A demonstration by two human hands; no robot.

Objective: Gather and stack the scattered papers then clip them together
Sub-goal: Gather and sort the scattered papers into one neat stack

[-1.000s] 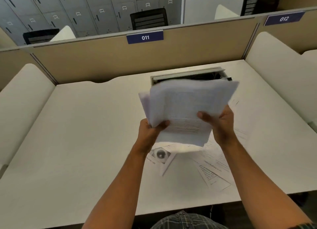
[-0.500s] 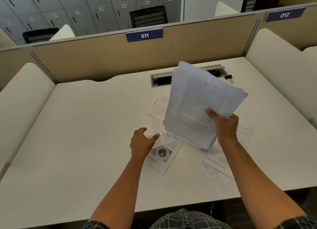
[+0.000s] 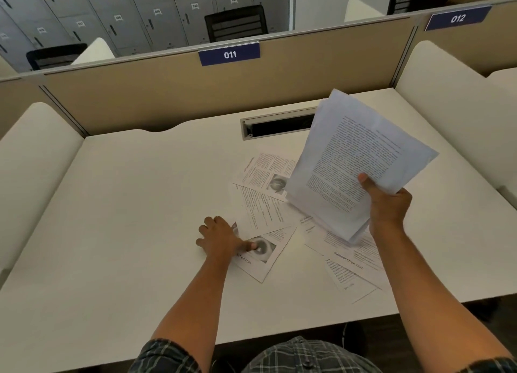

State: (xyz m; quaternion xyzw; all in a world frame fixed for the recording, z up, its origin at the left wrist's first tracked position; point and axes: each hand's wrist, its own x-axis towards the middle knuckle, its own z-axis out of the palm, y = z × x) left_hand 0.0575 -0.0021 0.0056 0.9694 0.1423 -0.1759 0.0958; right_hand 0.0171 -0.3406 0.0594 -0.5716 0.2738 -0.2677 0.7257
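My right hand (image 3: 387, 202) grips a stack of printed papers (image 3: 352, 162) by its lower right edge and holds it tilted above the white desk (image 3: 134, 204). Several loose sheets lie scattered on the desk under and left of the stack. My left hand (image 3: 221, 239) rests on the nearest loose sheet (image 3: 261, 256), the one with a round grey picture, with the thumb pressing on that picture. Another sheet with a picture (image 3: 265, 174) lies farther back, and text sheets (image 3: 352, 266) lie at the right near the front edge. The binder clip is hidden behind the held stack.
A cable slot (image 3: 277, 126) is cut into the desk at the back, partly covered by the held stack. Tan partition walls (image 3: 167, 92) with number plates close the back. White side dividers (image 3: 453, 98) flank the desk. Lockers and black chairs stand beyond.
My left hand let go of the stack, dropped to the desk and now presses on the loose picture sheet. My right hand carried the stack to the right and tilted it.
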